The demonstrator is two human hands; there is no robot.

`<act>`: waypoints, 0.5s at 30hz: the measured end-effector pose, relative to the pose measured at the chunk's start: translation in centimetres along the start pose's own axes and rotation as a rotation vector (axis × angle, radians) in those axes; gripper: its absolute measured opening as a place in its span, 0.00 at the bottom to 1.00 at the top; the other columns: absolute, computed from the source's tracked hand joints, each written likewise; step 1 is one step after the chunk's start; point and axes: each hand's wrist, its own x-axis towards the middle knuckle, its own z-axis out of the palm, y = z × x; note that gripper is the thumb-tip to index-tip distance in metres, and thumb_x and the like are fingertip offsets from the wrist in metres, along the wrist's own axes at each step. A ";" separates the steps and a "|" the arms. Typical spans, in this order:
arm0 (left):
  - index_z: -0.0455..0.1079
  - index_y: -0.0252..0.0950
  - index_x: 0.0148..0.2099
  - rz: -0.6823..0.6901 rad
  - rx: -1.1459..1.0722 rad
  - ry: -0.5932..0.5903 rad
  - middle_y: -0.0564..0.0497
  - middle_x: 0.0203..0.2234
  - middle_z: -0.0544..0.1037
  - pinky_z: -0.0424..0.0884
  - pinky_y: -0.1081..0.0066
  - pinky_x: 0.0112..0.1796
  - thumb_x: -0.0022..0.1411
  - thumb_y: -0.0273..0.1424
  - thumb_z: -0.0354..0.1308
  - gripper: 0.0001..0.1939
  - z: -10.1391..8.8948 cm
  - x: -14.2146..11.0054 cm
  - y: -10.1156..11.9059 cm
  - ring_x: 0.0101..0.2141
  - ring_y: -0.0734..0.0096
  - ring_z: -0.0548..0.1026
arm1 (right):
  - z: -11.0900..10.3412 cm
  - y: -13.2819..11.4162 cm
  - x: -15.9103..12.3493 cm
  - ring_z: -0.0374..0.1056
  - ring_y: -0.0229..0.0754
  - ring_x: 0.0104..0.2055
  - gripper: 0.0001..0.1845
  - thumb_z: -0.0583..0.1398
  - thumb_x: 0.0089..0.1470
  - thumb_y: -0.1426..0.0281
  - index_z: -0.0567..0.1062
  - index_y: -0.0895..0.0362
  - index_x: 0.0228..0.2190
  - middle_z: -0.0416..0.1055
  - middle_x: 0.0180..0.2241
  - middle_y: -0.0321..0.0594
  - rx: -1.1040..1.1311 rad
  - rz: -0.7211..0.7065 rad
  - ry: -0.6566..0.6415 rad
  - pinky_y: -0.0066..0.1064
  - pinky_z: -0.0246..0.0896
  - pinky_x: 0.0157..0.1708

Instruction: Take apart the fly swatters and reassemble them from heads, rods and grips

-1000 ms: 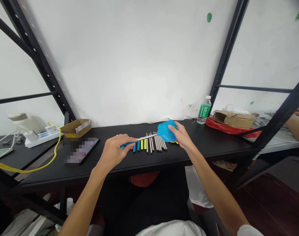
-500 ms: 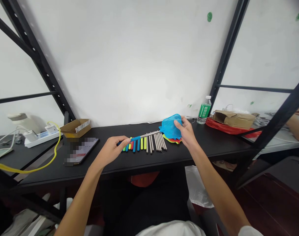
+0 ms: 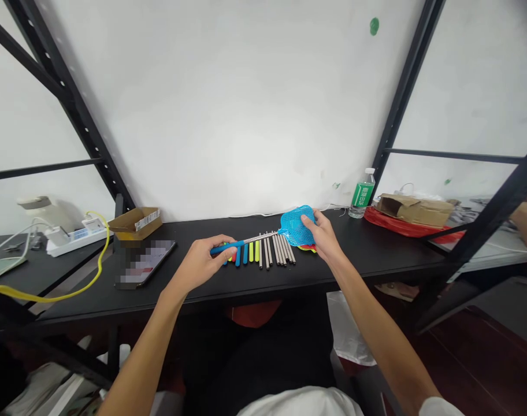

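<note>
A blue fly swatter (image 3: 297, 225) is held in both my hands above the table. My left hand (image 3: 205, 260) closes around its blue handle, thumb and fingers pinching it. The mesh head is gripped at its right edge by my right hand (image 3: 325, 234), the thumb lying on the mesh. Between handle and head shows a thin metal shaft (image 3: 260, 237). Beneath it lies a row of blue, yellow and red handle grips (image 3: 251, 252), partly covered by my left hand. Beside them are several metal rods (image 3: 277, 251). Red and yellow swatter heads (image 3: 307, 248) peek out under the blue one.
A phone (image 3: 146, 264) and a small cardboard box (image 3: 136, 224) lie left of my hands, near a white power strip (image 3: 79, 240) and a yellow cable (image 3: 99, 260). On the right stand a water bottle (image 3: 362, 195) and a torn cardboard box (image 3: 415, 209) on red plastic.
The swatter's head has moved a little left and down with my right hand. More of the handle's rear end shows at my left hand. The view has shifted slightly.
</note>
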 end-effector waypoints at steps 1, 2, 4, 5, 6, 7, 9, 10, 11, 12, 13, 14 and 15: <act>0.77 0.38 0.45 -0.005 0.018 0.017 0.51 0.36 0.82 0.67 0.73 0.34 0.66 0.47 0.53 0.20 0.0 0.0 -0.2 0.35 0.65 0.76 | 0.0 -0.1 -0.1 0.73 0.44 0.34 0.26 0.65 0.49 0.50 0.71 0.54 0.43 0.76 0.36 0.39 -0.014 0.021 -0.013 0.33 0.69 0.33; 0.77 0.38 0.45 -0.021 0.051 0.050 0.51 0.37 0.82 0.67 0.73 0.34 0.65 0.48 0.53 0.21 -0.1 0.1 -0.6 0.36 0.64 0.76 | -0.1 -0.2 -0.1 0.73 0.43 0.33 0.28 0.64 0.49 0.50 0.70 0.54 0.46 0.76 0.35 0.40 -0.035 0.048 -0.031 0.31 0.68 0.30; 0.78 0.39 0.45 -0.095 0.152 0.160 0.51 0.36 0.82 0.66 0.71 0.34 0.65 0.49 0.51 0.22 -0.5 0.2 -1.7 0.35 0.63 0.77 | -0.3 -0.4 -0.2 0.72 0.41 0.29 0.31 0.64 0.50 0.51 0.68 0.54 0.51 0.76 0.36 0.41 -0.096 0.095 -0.064 0.27 0.63 0.22; 0.78 0.39 0.45 -0.152 0.214 0.222 0.50 0.35 0.82 0.66 0.70 0.34 0.66 0.49 0.50 0.23 -0.7 0.3 -2.5 0.35 0.62 0.77 | -0.4 -0.4 -0.2 0.71 0.40 0.28 0.32 0.64 0.51 0.51 0.67 0.54 0.53 0.77 0.37 0.42 -0.128 0.109 -0.072 0.25 0.60 0.19; 0.78 0.39 0.45 -0.216 0.280 0.279 0.50 0.36 0.82 0.66 0.69 0.35 0.66 0.49 0.49 0.23 -1.0 0.3 -3.3 0.36 0.60 0.77 | -0.5 -0.4 -0.2 0.71 0.39 0.27 0.33 0.64 0.52 0.52 0.66 0.54 0.54 0.77 0.38 0.43 -0.152 0.119 -0.074 0.24 0.58 0.18; 0.77 0.39 0.46 -0.282 0.341 0.322 0.48 0.37 0.82 0.66 0.68 0.36 0.67 0.47 0.47 0.23 -1.2 0.3 -4.1 0.38 0.57 0.78 | -0.6 -0.4 -0.1 0.71 0.38 0.27 0.33 0.63 0.52 0.52 0.65 0.54 0.54 0.77 0.39 0.44 -0.166 0.126 -0.073 0.23 0.56 0.17; 0.76 0.40 0.49 -0.431 0.445 0.341 0.45 0.41 0.81 0.67 0.64 0.39 0.68 0.44 0.45 0.22 -1.5 0.2 -5.8 0.43 0.51 0.77 | -0.8 -0.3 0.1 0.70 0.37 0.26 0.31 0.62 0.53 0.52 0.65 0.55 0.53 0.77 0.40 0.45 -0.169 0.138 -0.064 0.23 0.56 0.16; 0.74 0.41 0.51 -0.497 0.475 0.330 0.44 0.42 0.81 0.67 0.63 0.40 0.68 0.43 0.45 0.21 -1.5 0.1 -6.5 0.45 0.48 0.77 | -0.9 -0.2 0.2 0.70 0.36 0.25 0.30 0.62 0.54 0.52 0.66 0.56 0.52 0.77 0.39 0.45 -0.165 0.146 -0.064 0.23 0.56 0.16; 0.73 0.42 0.53 -0.554 0.489 0.312 0.43 0.43 0.81 0.68 0.61 0.41 0.68 0.42 0.44 0.21 -1.4 0.0 -7.2 0.46 0.47 0.76 | -0.9 -0.2 0.3 0.70 0.36 0.24 0.29 0.61 0.54 0.52 0.66 0.56 0.51 0.77 0.38 0.45 -0.163 0.153 -0.065 0.22 0.56 0.16; 0.71 0.43 0.54 -0.601 0.491 0.293 0.42 0.44 0.80 0.68 0.60 0.42 0.67 0.41 0.44 0.21 -1.3 0.0 -7.8 0.47 0.46 0.76 | -1.0 -0.1 0.4 0.69 0.36 0.24 0.28 0.61 0.54 0.52 0.66 0.56 0.51 0.77 0.38 0.45 -0.164 0.158 -0.067 0.22 0.56 0.16; 0.70 0.43 0.55 -0.638 0.489 0.270 0.42 0.44 0.80 0.68 0.59 0.42 0.67 0.41 0.44 0.20 -1.0 -0.1 -8.3 0.47 0.46 0.76 | -1.0 0.0 0.4 0.69 0.35 0.24 0.28 0.61 0.55 0.52 0.66 0.56 0.50 0.76 0.37 0.44 -0.166 0.162 -0.073 0.22 0.56 0.16; 0.69 0.44 0.56 -0.666 0.487 0.247 0.42 0.44 0.80 0.68 0.58 0.42 0.67 0.40 0.44 0.20 -0.8 -0.1 -8.7 0.47 0.45 0.76 | -1.1 0.0 0.4 0.69 0.35 0.24 0.27 0.61 0.55 0.52 0.67 0.56 0.50 0.76 0.37 0.44 -0.169 0.167 -0.079 0.22 0.56 0.15; 0.68 0.44 0.56 -0.687 0.491 0.223 0.41 0.44 0.80 0.69 0.57 0.42 0.67 0.40 0.44 0.20 -0.5 -0.1 -9.0 0.47 0.45 0.76 | -1.1 0.1 0.5 0.69 0.35 0.24 0.27 0.61 0.55 0.52 0.67 0.55 0.50 0.76 0.37 0.44 -0.172 0.171 -0.089 0.22 0.56 0.15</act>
